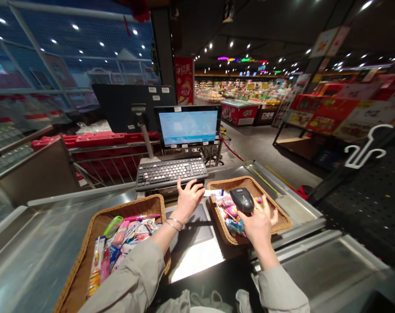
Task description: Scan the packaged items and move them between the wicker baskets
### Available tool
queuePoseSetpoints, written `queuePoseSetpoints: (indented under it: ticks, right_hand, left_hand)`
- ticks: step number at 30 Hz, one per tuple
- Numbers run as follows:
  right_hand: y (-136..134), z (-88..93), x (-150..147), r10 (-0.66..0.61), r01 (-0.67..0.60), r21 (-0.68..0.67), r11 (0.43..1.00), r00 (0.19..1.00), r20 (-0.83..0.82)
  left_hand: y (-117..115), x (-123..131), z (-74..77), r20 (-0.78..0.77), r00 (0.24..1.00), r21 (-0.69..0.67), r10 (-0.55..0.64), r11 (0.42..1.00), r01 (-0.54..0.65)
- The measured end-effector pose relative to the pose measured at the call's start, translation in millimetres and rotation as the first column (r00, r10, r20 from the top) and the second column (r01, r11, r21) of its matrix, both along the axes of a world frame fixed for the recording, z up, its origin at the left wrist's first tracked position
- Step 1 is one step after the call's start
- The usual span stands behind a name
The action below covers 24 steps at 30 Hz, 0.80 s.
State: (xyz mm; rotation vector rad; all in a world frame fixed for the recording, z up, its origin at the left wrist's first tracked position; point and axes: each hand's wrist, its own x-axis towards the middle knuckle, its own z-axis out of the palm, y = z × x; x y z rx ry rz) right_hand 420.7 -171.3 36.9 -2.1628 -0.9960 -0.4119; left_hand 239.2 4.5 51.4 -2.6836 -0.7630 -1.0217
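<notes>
My right hand (260, 221) grips a black handheld barcode scanner (242, 199) above the right wicker basket (221, 231). Small colourful packaged goods (231, 212) lie in that basket, partly covered by the scanner. Close to the front edge of the black keyboard (171, 171), my left hand (189, 200) has its index finger stretched out toward the keys. A slim white packet (213, 192) with a purple end sticks out from its curled fingers, over the right basket's rim. The fingers' hold on the packet is partly hidden. Whether the index finger touches a key, I cannot tell.
A left wicker basket (81, 256) holds several packaged small goods, among them a green item (113, 227). Behind the keyboard stands a lit monitor (188, 127), with a second dark screen (125, 106) turned away. A metal counter (37, 252) runs along both sides.
</notes>
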Motion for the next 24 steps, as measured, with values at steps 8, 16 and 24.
queuePoseSetpoints:
  ticks: [8,16,24]
  right_hand:
    - [-16,1.9,14,-0.054,0.055,0.047,0.997,0.998,-0.027]
    - [-30,-0.7,27,-0.134,0.136,0.052,0.989,0.99,-0.035]
    - [-36,-6.2,33,-0.132,0.134,0.049,0.99,0.991,-0.033]
  left_hand:
    - [-2,20,-2.2,-0.062,0.992,0.012,-0.115,0.993,0.116]
    - [-10,48,-10.3,-0.158,0.946,0.019,-0.283,0.957,0.29]
    - [-19,56,-14.3,-0.181,0.957,0.002,-0.228,0.973,0.233]
